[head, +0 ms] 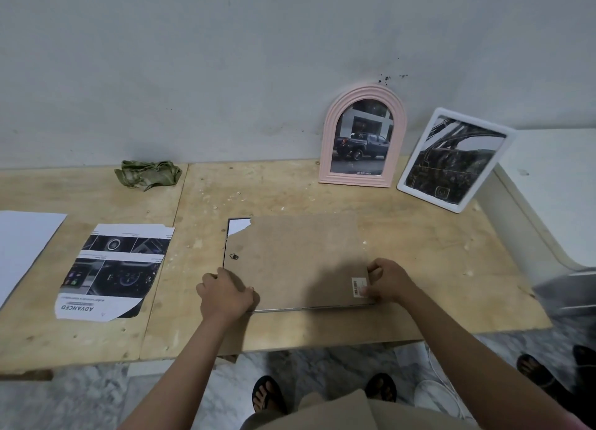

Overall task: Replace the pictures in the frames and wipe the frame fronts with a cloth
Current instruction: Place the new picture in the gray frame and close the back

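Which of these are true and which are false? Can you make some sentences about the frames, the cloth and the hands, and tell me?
1. Both hands hold the frame lying face down on the table. True: the left hand and right hand grip the near corners of the face-down frame.
2. The green cloth is in the right hand. False: it lies crumpled at the back of the table, by the wall.
3. The pink arched frame leans against the wall. True.
4. The white frame is empty. False: it holds a dark picture.
5. A printed car page lies left of the hands. True.
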The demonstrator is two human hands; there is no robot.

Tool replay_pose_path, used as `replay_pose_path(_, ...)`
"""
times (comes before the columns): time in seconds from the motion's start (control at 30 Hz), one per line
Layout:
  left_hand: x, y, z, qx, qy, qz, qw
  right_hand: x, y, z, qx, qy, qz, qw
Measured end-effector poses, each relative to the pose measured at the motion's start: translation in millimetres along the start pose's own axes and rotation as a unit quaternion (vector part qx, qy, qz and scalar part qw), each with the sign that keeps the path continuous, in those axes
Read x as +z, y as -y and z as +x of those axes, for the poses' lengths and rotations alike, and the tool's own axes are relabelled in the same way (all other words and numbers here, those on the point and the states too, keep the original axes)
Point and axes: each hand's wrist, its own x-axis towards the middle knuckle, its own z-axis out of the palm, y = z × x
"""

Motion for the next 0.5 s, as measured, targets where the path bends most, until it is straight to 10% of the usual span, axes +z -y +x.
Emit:
replay_pose_path(0.33, 7, -6, -2, -0.02, -0.016, 0.027, 0.999, -3, 7, 4, 0.039, -0.015, -0.028, 0.999)
replay_pose_path(0.5, 17, -23, -1, 0.093, 0.014, 0.129, 0.987, 18, 20, 1, -0.132, -0.037, -0.197, 0.971)
